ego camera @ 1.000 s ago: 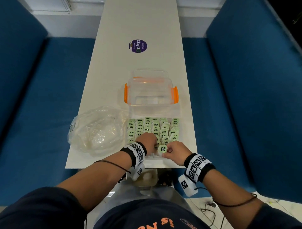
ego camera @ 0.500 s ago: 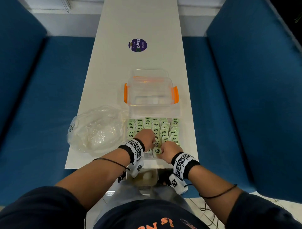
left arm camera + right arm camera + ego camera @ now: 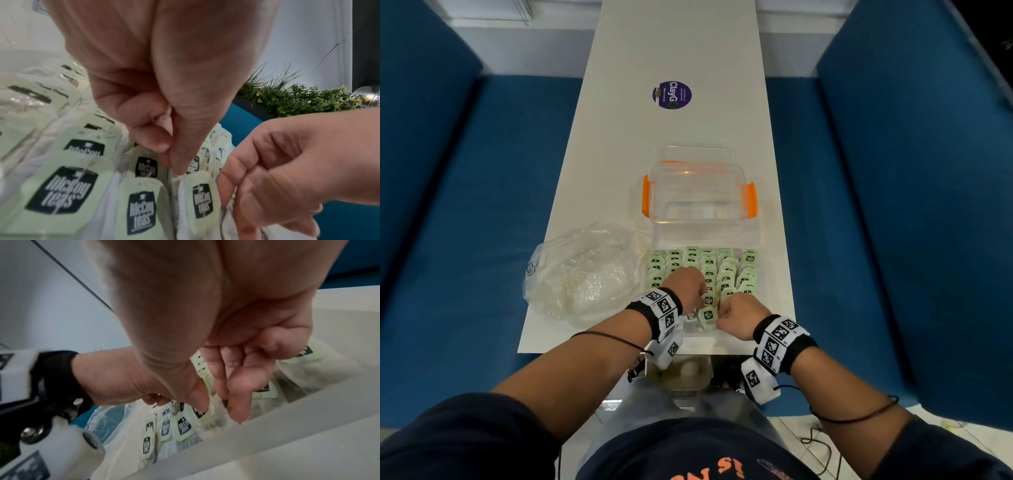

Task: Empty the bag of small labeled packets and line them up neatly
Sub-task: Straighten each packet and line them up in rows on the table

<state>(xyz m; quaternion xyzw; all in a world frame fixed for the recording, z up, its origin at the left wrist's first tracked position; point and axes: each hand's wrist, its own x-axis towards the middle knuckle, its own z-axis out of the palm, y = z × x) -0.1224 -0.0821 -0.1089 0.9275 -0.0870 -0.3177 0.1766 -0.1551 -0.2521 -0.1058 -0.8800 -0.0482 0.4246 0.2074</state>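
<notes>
- A crumpled clear plastic bag [image 3: 585, 270] lies on the left side of the white table [image 3: 678, 44], just beside the rows of packets
- The pale green tea packets [image 3: 726, 267] with dark "McCoy teas" labels lie in neat rows at the near end of the table, in front of a clear storage box [image 3: 700, 192] with orange latches
- The left hand [image 3: 686, 287] rests over the near left part of the rows, its thumb and fingertips [image 3: 162, 141] pinched together at the top edge of one packet [image 3: 145, 164]
- The right hand [image 3: 741, 313] sits just right of it, fingers curled, thumb and forefinger [image 3: 238, 402] pinching the nearest packet [image 3: 707, 316] in the front row
- A round purple sticker [image 3: 672, 95] lies farther up the table, and blue upholstered seats [image 3: 893, 205] flank both sides
</notes>
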